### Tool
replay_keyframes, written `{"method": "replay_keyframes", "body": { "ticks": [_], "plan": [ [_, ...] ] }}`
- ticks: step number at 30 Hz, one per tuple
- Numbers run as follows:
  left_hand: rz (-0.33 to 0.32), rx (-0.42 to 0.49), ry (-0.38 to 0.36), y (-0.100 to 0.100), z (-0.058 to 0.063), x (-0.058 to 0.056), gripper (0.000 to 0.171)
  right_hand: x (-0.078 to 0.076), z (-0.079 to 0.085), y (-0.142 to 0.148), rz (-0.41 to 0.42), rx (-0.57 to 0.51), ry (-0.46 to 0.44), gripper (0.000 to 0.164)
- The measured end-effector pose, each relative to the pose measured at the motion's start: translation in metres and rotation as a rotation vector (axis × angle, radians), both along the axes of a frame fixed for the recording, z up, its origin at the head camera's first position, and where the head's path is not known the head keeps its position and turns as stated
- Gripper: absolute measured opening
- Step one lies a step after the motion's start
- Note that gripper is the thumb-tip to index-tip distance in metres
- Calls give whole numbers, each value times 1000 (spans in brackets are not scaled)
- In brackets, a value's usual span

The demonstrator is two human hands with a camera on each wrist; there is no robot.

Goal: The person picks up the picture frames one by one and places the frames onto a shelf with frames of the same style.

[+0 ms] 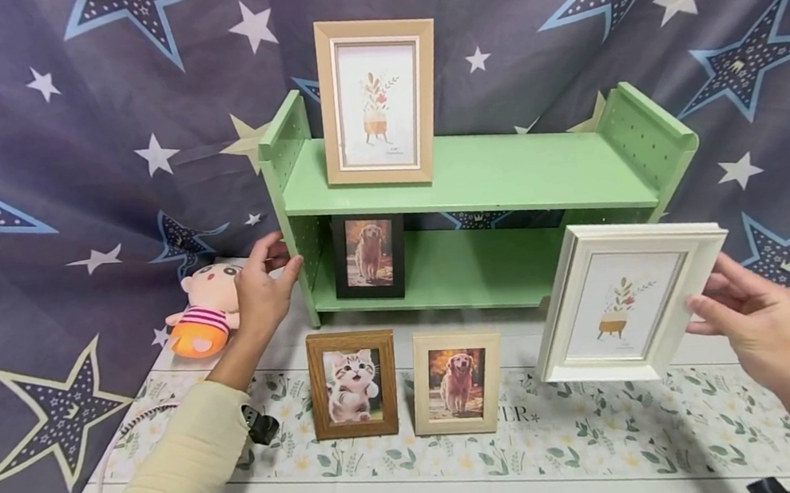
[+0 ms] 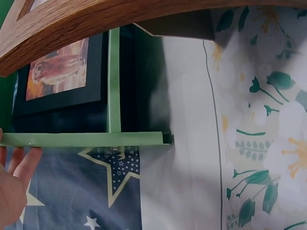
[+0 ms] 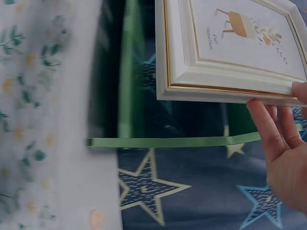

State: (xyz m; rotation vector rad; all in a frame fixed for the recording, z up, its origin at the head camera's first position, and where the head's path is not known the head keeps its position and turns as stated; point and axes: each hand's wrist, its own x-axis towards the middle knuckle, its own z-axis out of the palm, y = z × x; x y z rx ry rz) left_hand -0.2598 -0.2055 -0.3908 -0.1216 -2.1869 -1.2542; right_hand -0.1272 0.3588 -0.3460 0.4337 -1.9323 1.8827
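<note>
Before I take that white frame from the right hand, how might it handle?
The white frame is probably stiff: gripped along one side by the right hand, it shows no sag. Its deep border suggests some weight, so it might twist in a loose grip. The smooth-looking surface could be slightly slippery.

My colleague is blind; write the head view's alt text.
The right hand holds a white picture frame before a green shelf; the left hand touches the shelf's side. The shelf holds a tan frame above a black frame; a brown frame and a cream frame stand in front.
</note>
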Motion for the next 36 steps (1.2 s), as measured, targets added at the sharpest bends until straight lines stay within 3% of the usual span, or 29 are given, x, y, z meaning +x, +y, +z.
{"method": "replay_keyframes", "body": {
  "ticks": [7, 12, 18, 23, 29, 36],
  "plan": [
    [-13, 6, 6, 2, 1, 1, 45, -8, 43, 2, 84, -103, 68, 65],
    [-5, 16, 14, 2, 1, 0, 43, -17, 76, 1, 116, -33, 114, 67],
    [7, 18, 8, 2, 3, 1, 41, -32, 111, -6, 90, 8, 137, 66],
    [3, 26, 19, 2, 2, 1, 41, -47, 136, -17, 44, -35, 70, 65],
    [-10, 31, 0, 2, 0, 0, 42, -68, 157, -29, -70, -28, -45, 63],
    [-1, 33, -5, 1, 0, 0, 41, -106, 174, -40, -24, -155, -156, 68]
  ]
}}
